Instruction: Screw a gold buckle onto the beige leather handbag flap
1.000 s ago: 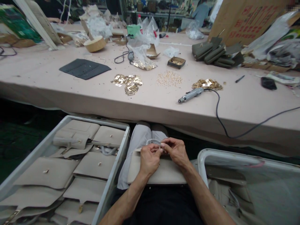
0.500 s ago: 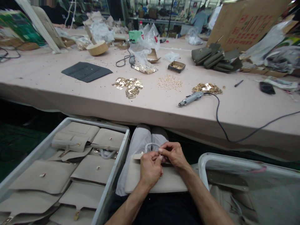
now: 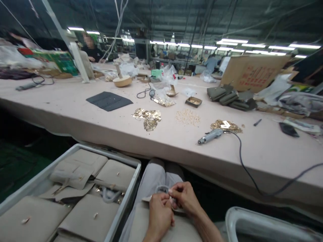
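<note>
A beige leather bag (image 3: pixel 141 225) lies across my lap at the bottom of the view. My left hand (image 3: pixel 158 216) and my right hand (image 3: pixel 184 198) meet over its top edge, beside the bag's curved handle (image 3: pixel 161 189). Both hands have fingers pinched together on a small fitting there that I cannot make out. The lower part of the bag is cut off by the frame's bottom edge.
A grey bin (image 3: pixel 130 183) at my left holds several beige bags. Another bin's rim (image 3: pixel 252 220) shows at bottom right. On the pink table (image 3: pixel 75 111) lie an electric screwdriver (image 3: pixel 210 136) with cord, piles of gold hardware (image 3: pixel 147 117), and a dark mat (image 3: pixel 109 101). A person sits at far left.
The view has tilted upward, so my hands and the bag now sit at the bottom edge and the ceiling shows. My hands stay pinched at the bag's top edge.
</note>
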### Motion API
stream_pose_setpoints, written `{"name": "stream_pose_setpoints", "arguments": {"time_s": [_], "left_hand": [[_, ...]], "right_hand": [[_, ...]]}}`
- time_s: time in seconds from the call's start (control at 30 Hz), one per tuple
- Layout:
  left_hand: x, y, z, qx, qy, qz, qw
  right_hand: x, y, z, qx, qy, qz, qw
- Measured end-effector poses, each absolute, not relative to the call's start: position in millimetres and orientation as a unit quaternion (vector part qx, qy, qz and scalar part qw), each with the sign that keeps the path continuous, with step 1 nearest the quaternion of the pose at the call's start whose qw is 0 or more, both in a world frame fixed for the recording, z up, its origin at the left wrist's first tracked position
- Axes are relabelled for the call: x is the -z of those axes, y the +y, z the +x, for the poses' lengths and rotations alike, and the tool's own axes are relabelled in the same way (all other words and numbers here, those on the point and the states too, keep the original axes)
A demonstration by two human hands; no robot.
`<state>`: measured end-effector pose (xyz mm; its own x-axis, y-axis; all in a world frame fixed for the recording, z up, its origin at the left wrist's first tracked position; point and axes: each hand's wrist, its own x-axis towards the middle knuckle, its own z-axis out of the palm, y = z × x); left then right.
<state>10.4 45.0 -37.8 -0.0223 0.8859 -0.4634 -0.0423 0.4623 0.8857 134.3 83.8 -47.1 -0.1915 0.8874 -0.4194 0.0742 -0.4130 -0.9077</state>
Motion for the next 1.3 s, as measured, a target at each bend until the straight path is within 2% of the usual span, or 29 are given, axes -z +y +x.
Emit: {"name": "stream_pose_setpoints", "arguments": {"time_s": [0.1, 0.2, 0.27, 0.4, 0.57, 0.67, 0.77, 0.97, 1.3], "left_hand": [[48, 46, 8, -0.410, 0.582, 0.337, 0.615], [59, 45, 5, -0.413, 0.577, 0.327, 0.624], [65, 44, 3, -0.412, 0.580, 0.321, 0.625], [69, 43, 2, -0.422, 0.572, 0.307, 0.633], [61, 43, -1, -0.434, 0.572, 0.283, 0.636], [58, 42, -7, -0.440, 0.576, 0.275, 0.632], [59, 39, -12, -0.449, 0.575, 0.271, 0.628], [63, 40, -12, -0.465, 0.592, 0.251, 0.608], [53, 37, -10, -0.469, 0.566, 0.279, 0.618]], "right_hand": [[24, 88, 137, -0.489, -0.572, -0.576, 0.319], [-15, 106, 141, -0.312, -0.661, -0.578, 0.363], [-41, 128, 141, -0.269, -0.675, -0.564, 0.393], [-75, 197, 123, -0.257, -0.695, -0.531, 0.411], [-74, 278, 68, -0.232, -0.735, -0.491, 0.406], [-68, 305, 36, -0.208, -0.767, -0.498, 0.346], [-66, 320, 17, -0.168, -0.784, -0.537, 0.262], [-76, 337, 7, -0.174, -0.784, -0.562, 0.195], [-80, 338, 9, -0.167, -0.788, -0.569, 0.165]]}}
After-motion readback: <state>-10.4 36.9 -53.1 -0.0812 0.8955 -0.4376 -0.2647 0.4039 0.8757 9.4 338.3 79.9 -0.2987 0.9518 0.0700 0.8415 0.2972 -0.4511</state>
